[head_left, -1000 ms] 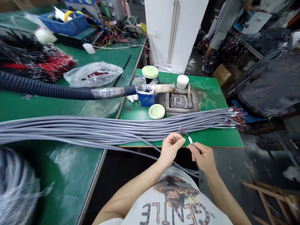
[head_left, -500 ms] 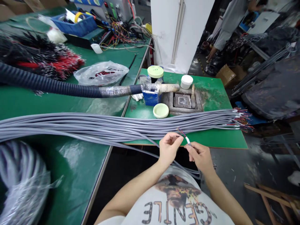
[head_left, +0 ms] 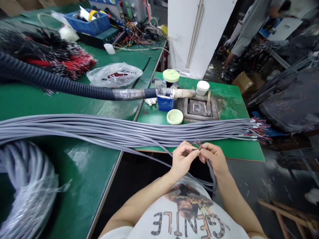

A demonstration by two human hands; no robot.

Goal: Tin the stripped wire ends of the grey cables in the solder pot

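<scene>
Thin coloured wires [head_left: 198,143] fan out from the stripped end of a grey cable [head_left: 211,172] in front of my body. The fingers of my left hand [head_left: 183,157] are pinched on these wires. My right hand [head_left: 214,158] is closed around the cable just at its end, and the cable loops down below it. The two hands' fingertips nearly meet, hiding the white sleeve part of the end. Just beyond my hands lies a thick bundle of grey cables [head_left: 139,131], its bared wire ends [head_left: 261,127] at the right.
Behind the bundle are a soldering pot [head_left: 198,108], a pale green lid [head_left: 174,117], a white jar [head_left: 202,87] and a ribbed hose [head_left: 99,93] on a blue box [head_left: 165,103]. A wrapped cable coil [head_left: 32,189] sits left. A co-worker's sleeve [head_left: 249,33] shows far right.
My right hand has come closer to my left, and the wires now spread upward between the fingertips. The white sleeve has gone out of sight. The view has shifted slightly.
</scene>
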